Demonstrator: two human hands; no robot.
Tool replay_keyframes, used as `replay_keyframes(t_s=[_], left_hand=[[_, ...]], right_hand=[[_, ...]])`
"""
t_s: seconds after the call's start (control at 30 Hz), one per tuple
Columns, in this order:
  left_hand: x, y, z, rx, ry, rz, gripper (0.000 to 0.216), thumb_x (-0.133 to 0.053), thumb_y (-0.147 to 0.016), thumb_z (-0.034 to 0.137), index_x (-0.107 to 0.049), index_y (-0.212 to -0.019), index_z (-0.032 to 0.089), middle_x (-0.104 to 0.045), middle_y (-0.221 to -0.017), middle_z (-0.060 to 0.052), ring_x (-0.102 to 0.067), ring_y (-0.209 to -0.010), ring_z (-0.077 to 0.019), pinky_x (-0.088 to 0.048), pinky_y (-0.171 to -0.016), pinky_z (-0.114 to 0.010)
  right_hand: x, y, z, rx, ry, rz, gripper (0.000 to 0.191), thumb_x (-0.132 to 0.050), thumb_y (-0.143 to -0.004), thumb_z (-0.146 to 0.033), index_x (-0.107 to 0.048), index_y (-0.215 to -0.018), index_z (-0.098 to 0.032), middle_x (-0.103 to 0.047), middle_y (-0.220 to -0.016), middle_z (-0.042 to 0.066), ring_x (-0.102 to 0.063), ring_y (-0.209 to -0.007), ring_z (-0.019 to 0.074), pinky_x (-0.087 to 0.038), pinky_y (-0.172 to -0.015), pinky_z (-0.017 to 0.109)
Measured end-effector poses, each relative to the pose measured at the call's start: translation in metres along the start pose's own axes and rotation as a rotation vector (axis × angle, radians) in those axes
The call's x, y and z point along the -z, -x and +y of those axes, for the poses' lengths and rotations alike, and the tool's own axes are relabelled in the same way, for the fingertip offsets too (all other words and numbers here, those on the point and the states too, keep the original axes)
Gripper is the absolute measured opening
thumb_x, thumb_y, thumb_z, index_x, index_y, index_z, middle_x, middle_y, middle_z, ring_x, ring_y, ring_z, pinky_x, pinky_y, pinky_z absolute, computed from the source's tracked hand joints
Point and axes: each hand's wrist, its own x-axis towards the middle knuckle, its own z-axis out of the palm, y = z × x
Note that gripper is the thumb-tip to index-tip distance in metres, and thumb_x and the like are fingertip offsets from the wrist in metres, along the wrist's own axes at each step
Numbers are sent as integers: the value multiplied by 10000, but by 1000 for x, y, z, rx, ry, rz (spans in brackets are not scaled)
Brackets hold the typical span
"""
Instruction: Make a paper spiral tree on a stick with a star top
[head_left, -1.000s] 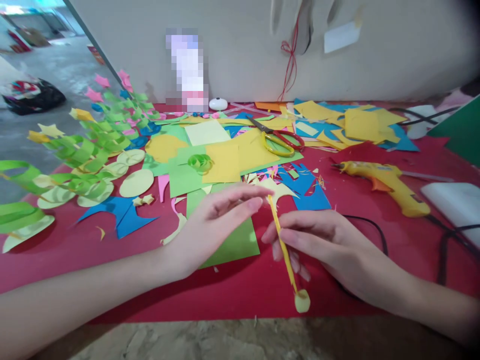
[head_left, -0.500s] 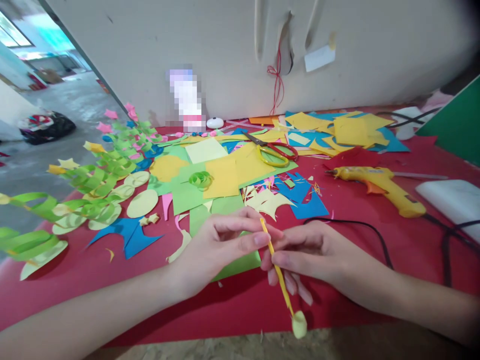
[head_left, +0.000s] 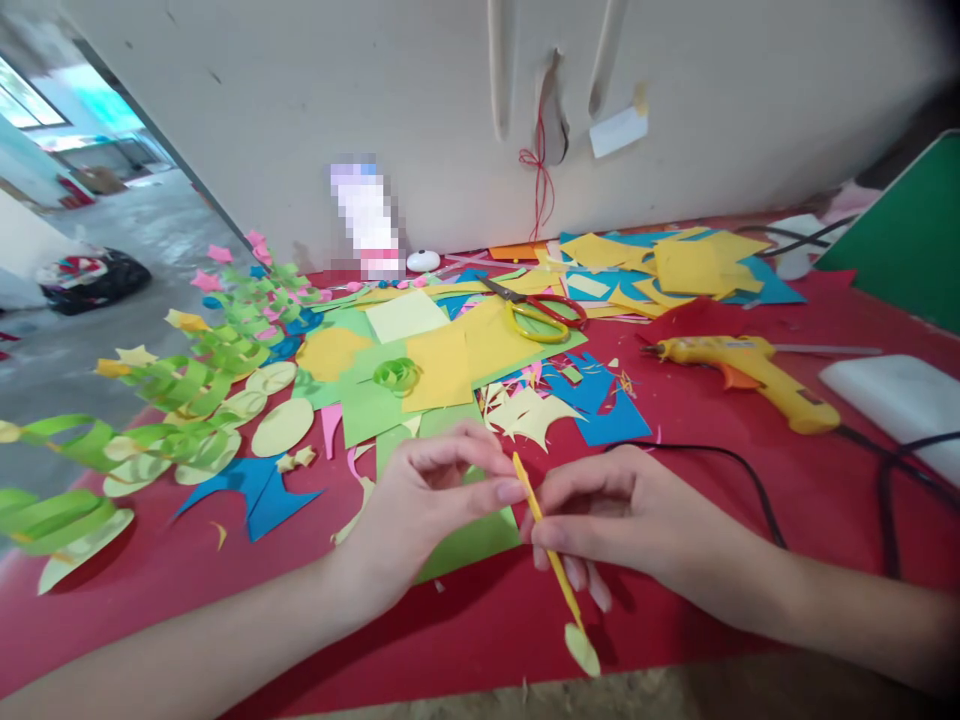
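A thin yellow paper stick (head_left: 562, 577) slants down toward the table's front edge, with a small pale yellow paper piece (head_left: 582, 650) at its lower end. My left hand (head_left: 442, 500) pinches the stick near its top between thumb and fingers. Lower down, my right hand (head_left: 607, 520) holds the same stick between thumb and index finger, its other fingers curled behind. Beneath my left hand lies a green paper sheet (head_left: 472, 545). A coiled green paper strip (head_left: 397, 376) rests on the sheets beyond.
To the right lies a yellow glue gun (head_left: 750, 370) with a black cord. Scissors (head_left: 536, 312) with red and yellow handles rest on paper at the back. Green spiral paper pieces on pale ovals (head_left: 283, 428) crowd the left. Blue paper offcuts (head_left: 259, 495) lie nearby.
The stick has turned in my fingers, and the pale piece at its end now shows a flatter, tilted face. Both hands have shifted slightly left in view.
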Motion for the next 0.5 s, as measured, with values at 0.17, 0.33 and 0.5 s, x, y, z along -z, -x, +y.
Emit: replay_keyframes(t_s=[0.17, 0.33, 0.5], left_hand=[[-1, -1, 2, 11, -13, -9, 62, -690, -705, 182, -655, -678, 226, -547, -719, 25, -489, -709, -92, -405, -656, -181], [0, -3, 6, -1, -98, -64, 36, -645, -751, 220, -675, -732, 221, -608, -786, -4, -536, -768, -123, -426, -701, -216], [4, -6, 13, -67, -220, -127, 57, -653, -737, 189, -656, -681, 198, -608, -740, -8, -540, -754, -135, -417, -716, -247]], right_hand=[[-1, -2, -1, 17, -67, -23, 218, -634, -747, -321, -603, -663, -122, -541, -488, -37, -475, -395, 26, -389, -421, 127], [3, -5, 0, -9, -33, -10, 250, -637, -735, -369, -620, -696, -123, -519, -505, -37, -438, -400, 26, -384, -429, 146], [13, -3, -14, 28, 47, -82, 225, -627, -752, -334, -672, -752, -114, -579, -577, -7, -401, -420, 13, -334, -424, 132]])
